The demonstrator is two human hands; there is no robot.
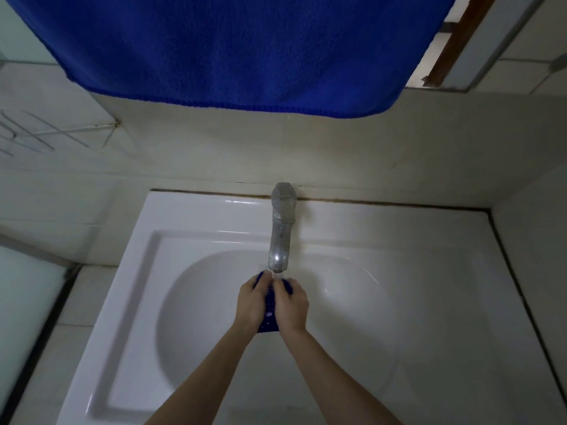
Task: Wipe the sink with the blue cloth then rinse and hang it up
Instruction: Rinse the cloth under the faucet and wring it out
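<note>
Left hand and right hand pressed together, both closed on the bunched blue cloth, held over the basin of the sink directly under the tap. Water appears to run onto the top of the cloth. Step in hand looks like the rinse. To do it well: knead and turn the wad so the stream reaches the inner folds, then squeeze low in the basin to limit splashing. Large blue towel hangs overhead, near the view; it may crowd the hanging spot. Wire rack on left wall. Nothing blocks the basin.
</note>
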